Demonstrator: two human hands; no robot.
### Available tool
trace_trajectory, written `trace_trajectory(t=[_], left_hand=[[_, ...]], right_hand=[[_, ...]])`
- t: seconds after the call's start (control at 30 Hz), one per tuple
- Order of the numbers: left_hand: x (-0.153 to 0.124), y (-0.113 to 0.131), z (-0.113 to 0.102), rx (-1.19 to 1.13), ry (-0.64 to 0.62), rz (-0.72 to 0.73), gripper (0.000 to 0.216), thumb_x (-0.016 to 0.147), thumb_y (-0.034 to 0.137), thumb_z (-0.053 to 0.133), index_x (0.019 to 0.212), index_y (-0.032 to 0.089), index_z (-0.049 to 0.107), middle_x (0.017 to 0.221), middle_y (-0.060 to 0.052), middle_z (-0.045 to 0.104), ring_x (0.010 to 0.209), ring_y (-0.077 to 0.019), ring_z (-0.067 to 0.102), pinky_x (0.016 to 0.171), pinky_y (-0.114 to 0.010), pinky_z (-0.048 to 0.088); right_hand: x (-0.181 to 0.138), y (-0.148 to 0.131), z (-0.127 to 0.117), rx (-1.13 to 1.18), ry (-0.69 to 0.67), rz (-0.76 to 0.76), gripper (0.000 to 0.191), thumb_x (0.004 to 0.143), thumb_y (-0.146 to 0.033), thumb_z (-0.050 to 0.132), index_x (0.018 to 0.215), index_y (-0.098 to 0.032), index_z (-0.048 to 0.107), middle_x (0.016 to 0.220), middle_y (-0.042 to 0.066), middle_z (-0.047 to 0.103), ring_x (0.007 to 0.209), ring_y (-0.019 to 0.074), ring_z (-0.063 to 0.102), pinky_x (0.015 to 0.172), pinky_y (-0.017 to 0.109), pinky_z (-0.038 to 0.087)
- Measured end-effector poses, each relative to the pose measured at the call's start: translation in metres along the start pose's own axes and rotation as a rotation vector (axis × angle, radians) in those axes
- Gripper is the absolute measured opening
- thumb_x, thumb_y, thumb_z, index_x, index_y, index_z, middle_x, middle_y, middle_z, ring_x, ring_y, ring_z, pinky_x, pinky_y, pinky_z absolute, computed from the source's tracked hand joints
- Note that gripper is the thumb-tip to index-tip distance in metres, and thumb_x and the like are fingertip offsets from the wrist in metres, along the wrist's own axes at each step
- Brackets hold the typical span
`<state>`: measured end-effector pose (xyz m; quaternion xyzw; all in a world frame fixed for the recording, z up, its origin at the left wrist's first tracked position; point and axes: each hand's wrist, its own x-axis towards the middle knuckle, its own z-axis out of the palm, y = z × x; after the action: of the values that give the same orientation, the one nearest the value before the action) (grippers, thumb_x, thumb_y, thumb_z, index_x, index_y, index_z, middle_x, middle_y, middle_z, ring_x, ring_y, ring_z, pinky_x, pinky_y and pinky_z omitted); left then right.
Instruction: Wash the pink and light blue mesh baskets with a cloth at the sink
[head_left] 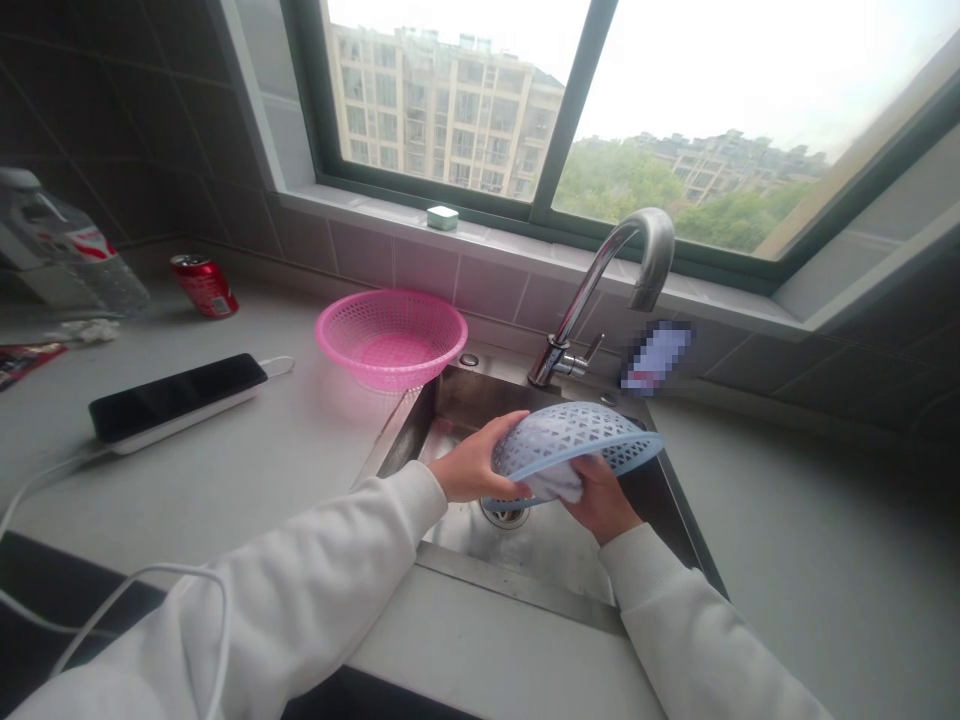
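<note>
Over the steel sink (517, 575) I hold a light blue plastic basket (577, 425) with small cut-out holes, tilted on its side. My left hand (480, 465) is closed on the basket's left edge, thumb at the rim and fingers behind. A white cloth (553, 483) lies against the basket's inside, and my right hand (602, 495) is closed on it there. Some of the right fingers are hidden within the basket. Below the basket the drain (506, 517) shows partly.
A curved tap (600, 280) rises behind the sink. On the counter to the left stand a pink basket (390, 335), a red can (204, 287), a plastic bottle (75, 245) and a black-topped device (180, 395) with a white cable. A small box (442, 217) sits on the sill.
</note>
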<state>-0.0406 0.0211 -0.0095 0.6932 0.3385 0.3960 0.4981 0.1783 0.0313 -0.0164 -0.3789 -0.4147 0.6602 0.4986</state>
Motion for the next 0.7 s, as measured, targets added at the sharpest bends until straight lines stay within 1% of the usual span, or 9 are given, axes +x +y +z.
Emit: trace_trajectory(t=[0.07,0.1,0.23,0.3,0.37,0.43,0.5,0.57,0.7], left_hand=[[0.000,-0.002,0.002,-0.059,-0.001,0.010,0.111,0.061,0.034,0.090,0.156,0.020,0.034,0.158,-0.017,0.041,0.144,-0.0387,0.042,0.123,-0.052,0.032],[0.000,-0.002,0.003,-0.095,-0.008,0.015,0.111,0.061,0.033,0.090,0.155,0.020,0.034,0.157,-0.017,0.043,0.142,-0.0379,0.045,0.121,-0.051,0.035],[0.000,-0.004,0.007,-0.207,0.008,0.006,0.109,0.060,0.032,0.090,0.153,0.021,0.034,0.149,-0.016,0.050,0.130,-0.0352,0.055,0.113,-0.047,0.045],[0.001,-0.003,0.007,-0.205,0.037,-0.014,0.108,0.060,0.032,0.090,0.152,0.021,0.036,0.149,-0.016,0.050,0.131,-0.0353,0.054,0.113,-0.048,0.044],[0.001,-0.003,0.007,-0.186,0.041,-0.029,0.106,0.060,0.032,0.090,0.152,0.022,0.038,0.151,-0.016,0.049,0.132,-0.0359,0.053,0.115,-0.049,0.041],[0.002,-0.002,0.006,-0.170,0.023,-0.026,0.106,0.060,0.031,0.090,0.152,0.022,0.038,0.151,-0.015,0.049,0.134,-0.0364,0.052,0.117,-0.050,0.040],[0.001,0.000,0.006,-0.162,0.006,-0.009,0.106,0.060,0.029,0.089,0.153,0.021,0.038,0.151,-0.015,0.050,0.135,-0.0367,0.052,0.117,-0.049,0.040],[0.001,0.000,0.006,-0.151,0.006,0.001,0.105,0.060,0.028,0.089,0.153,0.021,0.039,0.150,-0.015,0.051,0.134,-0.0367,0.052,0.116,-0.049,0.041],[0.000,-0.002,0.005,-0.117,0.033,-0.017,0.105,0.060,0.030,0.089,0.152,0.020,0.040,0.151,-0.016,0.050,0.135,-0.0377,0.051,0.115,-0.049,0.041]], right_hand=[[-0.001,-0.003,0.003,0.068,0.030,0.030,0.036,0.060,-0.045,0.089,0.088,-0.029,0.073,0.090,0.001,0.079,0.093,0.0322,0.074,0.091,0.051,0.059],[-0.001,-0.004,0.006,0.069,0.025,0.039,0.038,0.059,-0.046,0.090,0.088,-0.028,0.073,0.089,0.002,0.079,0.093,0.0324,0.074,0.089,0.051,0.060],[-0.003,-0.002,0.018,-0.035,-0.026,0.030,0.048,0.056,-0.038,0.094,0.098,-0.025,0.074,0.098,0.004,0.080,0.097,0.0327,0.073,0.096,0.051,0.057],[-0.002,0.000,0.019,-0.089,-0.022,0.008,0.050,0.056,-0.030,0.094,0.101,-0.025,0.073,0.102,0.003,0.079,0.101,0.0310,0.072,0.102,0.050,0.054],[-0.002,0.001,0.016,-0.101,-0.005,-0.016,0.052,0.055,-0.026,0.094,0.102,-0.025,0.072,0.103,0.003,0.079,0.103,0.0304,0.072,0.103,0.050,0.053],[-0.001,0.001,0.013,-0.049,0.012,-0.033,0.048,0.057,-0.029,0.093,0.100,-0.025,0.072,0.097,0.003,0.079,0.103,0.0321,0.072,0.100,0.051,0.055],[-0.001,-0.001,0.011,0.025,0.016,-0.029,0.041,0.061,-0.038,0.090,0.095,-0.025,0.071,0.092,0.004,0.079,0.102,0.0347,0.073,0.094,0.053,0.058],[-0.002,-0.002,0.012,0.040,0.005,-0.012,0.039,0.063,-0.041,0.089,0.093,-0.024,0.072,0.093,0.005,0.079,0.102,0.0354,0.073,0.093,0.053,0.058],[-0.002,-0.001,0.015,-0.092,-0.029,-0.001,0.043,0.057,-0.029,0.093,0.095,-0.024,0.072,0.099,0.004,0.079,0.106,0.0320,0.071,0.103,0.050,0.053]])
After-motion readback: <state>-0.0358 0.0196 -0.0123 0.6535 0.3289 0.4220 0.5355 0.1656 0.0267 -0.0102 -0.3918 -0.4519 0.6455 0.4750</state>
